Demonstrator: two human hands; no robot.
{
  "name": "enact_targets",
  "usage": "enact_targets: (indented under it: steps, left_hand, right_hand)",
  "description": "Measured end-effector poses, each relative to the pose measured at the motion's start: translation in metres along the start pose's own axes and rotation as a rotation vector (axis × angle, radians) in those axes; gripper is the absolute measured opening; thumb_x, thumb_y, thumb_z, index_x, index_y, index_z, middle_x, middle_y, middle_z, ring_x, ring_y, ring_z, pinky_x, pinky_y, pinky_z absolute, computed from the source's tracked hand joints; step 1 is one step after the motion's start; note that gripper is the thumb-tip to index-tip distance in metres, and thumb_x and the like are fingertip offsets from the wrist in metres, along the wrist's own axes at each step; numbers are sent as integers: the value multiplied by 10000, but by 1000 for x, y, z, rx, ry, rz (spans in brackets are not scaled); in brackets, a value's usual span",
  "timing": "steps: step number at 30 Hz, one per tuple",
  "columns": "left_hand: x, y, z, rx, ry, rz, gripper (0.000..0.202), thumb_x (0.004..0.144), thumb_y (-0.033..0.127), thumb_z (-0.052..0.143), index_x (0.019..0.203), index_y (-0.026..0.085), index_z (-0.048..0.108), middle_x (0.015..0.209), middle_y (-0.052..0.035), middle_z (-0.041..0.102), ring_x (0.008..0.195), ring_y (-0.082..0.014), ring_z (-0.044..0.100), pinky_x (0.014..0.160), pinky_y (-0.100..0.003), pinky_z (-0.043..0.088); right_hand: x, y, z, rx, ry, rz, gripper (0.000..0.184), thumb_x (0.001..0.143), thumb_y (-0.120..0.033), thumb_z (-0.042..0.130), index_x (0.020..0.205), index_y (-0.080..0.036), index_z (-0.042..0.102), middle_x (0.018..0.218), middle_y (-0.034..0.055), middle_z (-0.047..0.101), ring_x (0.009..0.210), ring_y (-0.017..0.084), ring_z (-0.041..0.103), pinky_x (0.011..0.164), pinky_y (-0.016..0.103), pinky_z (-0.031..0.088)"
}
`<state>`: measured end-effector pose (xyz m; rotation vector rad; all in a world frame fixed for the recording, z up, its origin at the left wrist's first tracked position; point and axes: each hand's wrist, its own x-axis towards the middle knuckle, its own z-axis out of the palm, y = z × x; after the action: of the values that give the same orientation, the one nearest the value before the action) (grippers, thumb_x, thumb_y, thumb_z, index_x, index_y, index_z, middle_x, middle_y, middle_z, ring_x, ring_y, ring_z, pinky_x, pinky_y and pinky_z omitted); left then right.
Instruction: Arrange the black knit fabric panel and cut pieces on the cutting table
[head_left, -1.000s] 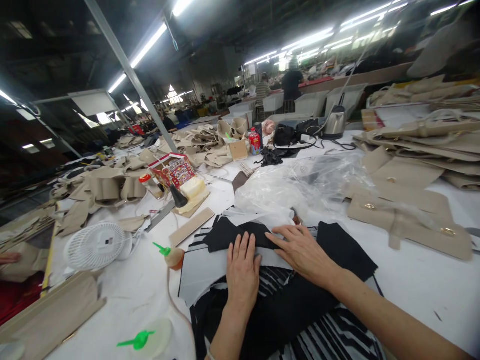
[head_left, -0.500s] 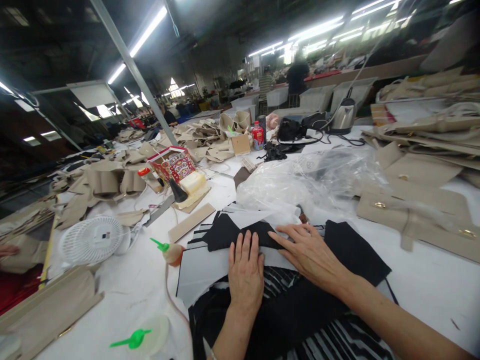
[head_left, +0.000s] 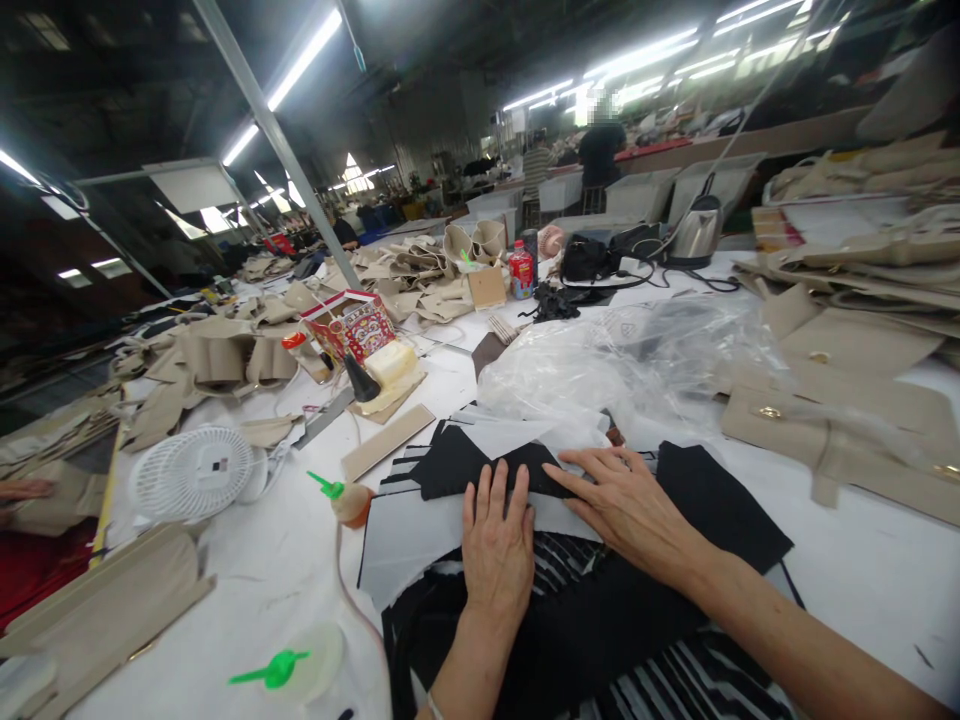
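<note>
My left hand (head_left: 498, 545) lies flat, fingers stretched forward, on a black fabric piece (head_left: 453, 463) and the pale sheet (head_left: 405, 535) beneath it. To its right, my right hand (head_left: 619, 500) rests with fingers spread, their tips on the right part of the same black piece. Both hands press from above, and neither grips anything. Under my wrists lie more black pieces (head_left: 600, 620), some with black-and-white striped areas. Another black piece (head_left: 716, 495) extends beyond my right hand. A crumpled clear plastic bag (head_left: 585, 370) sits just past the fabric.
Left of the fabric are a green-capped glue bottle (head_left: 349, 500), another green-nozzled bottle (head_left: 315, 665) and a small white fan (head_left: 196, 472). Beige bag parts (head_left: 847, 425) lie at the right. A kettle (head_left: 696, 232) stands at the back. A co-worker's hand (head_left: 26, 489) shows at far left.
The view has shifted slightly, so everything sits a little further right. Both hands stay on the black fabric piece in nearly the same pose.
</note>
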<state>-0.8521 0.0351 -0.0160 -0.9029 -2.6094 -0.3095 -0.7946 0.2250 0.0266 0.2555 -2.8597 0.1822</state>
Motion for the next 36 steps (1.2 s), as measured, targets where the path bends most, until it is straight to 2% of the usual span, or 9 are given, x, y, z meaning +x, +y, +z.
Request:
enact_targets:
  steps: [8,14,20,24,27,30,33,34,36]
  left_hand:
    - [0,1,1,-20,-6,-16,529,965,264,364,1478,337,257,1551,-3,360,1439,-220,304,1162,-505,352]
    - [0,0,3,-5,-4,-14,519,964,261,363,1472,326,279,1549,-3,362,1438,-222,305,1159,-509,358]
    - [0,0,2,-29,-11,-18,510,967,278,360,1470,329,287,1546,-3,370,1437,-223,309,1157,-516,360]
    - [1,2,2,-83,-11,-34,514,964,255,362,1468,328,292,1548,-1,369,1440,-224,303,1170,-531,333]
    - [1,2,-4,-200,10,-66,518,949,215,381,1457,290,318,1524,-17,414,1428,-210,322,1183,-509,318]
    - [1,-5,-18,-349,131,-216,443,941,196,383,1378,241,434,1471,-71,458,1378,-192,386,1150,-422,372]
    - [4,-27,-37,-308,262,-542,386,937,257,403,1302,172,495,1370,-140,502,1299,-250,441,1102,-450,390]
    - [6,-37,-42,-241,244,-664,415,935,290,407,1312,132,477,1342,-167,513,1279,-286,446,1083,-484,389]
    - [12,-56,-49,-110,121,-839,491,934,354,390,1322,60,456,1307,-219,530,1256,-358,441,1029,-554,394]
  right_hand:
    - [4,-2,-3,25,21,4,410,909,-142,624,1282,-277,520,1290,44,529,1180,255,466,991,506,312]
    - [3,-2,-2,-23,-1,-1,467,930,-159,604,1353,-276,446,1321,61,509,1190,256,465,996,542,295]
    - [5,-2,-4,-17,7,-2,423,897,-175,650,1283,-274,508,1293,49,520,1168,267,467,995,531,312]
    - [12,-5,-6,-83,4,22,556,839,-275,746,1327,-243,482,1230,74,536,1074,304,484,936,532,358]
    - [17,-7,-5,-134,-5,29,534,832,-268,752,1303,-218,505,1159,77,555,1020,304,496,907,523,378]
    - [18,-8,-3,-156,5,30,472,851,-242,726,1279,-205,529,1131,77,564,1004,295,509,951,550,350]
    - [17,-9,-2,-180,19,18,460,867,-235,701,1291,-186,532,1128,85,568,1004,294,517,1026,602,270]
    - [17,-10,-3,-187,19,16,456,868,-236,699,1291,-183,537,1130,87,568,1005,295,518,1042,612,246]
    - [17,-11,-3,-197,13,16,446,871,-232,693,1290,-185,547,1129,85,572,1005,294,522,1064,619,216]
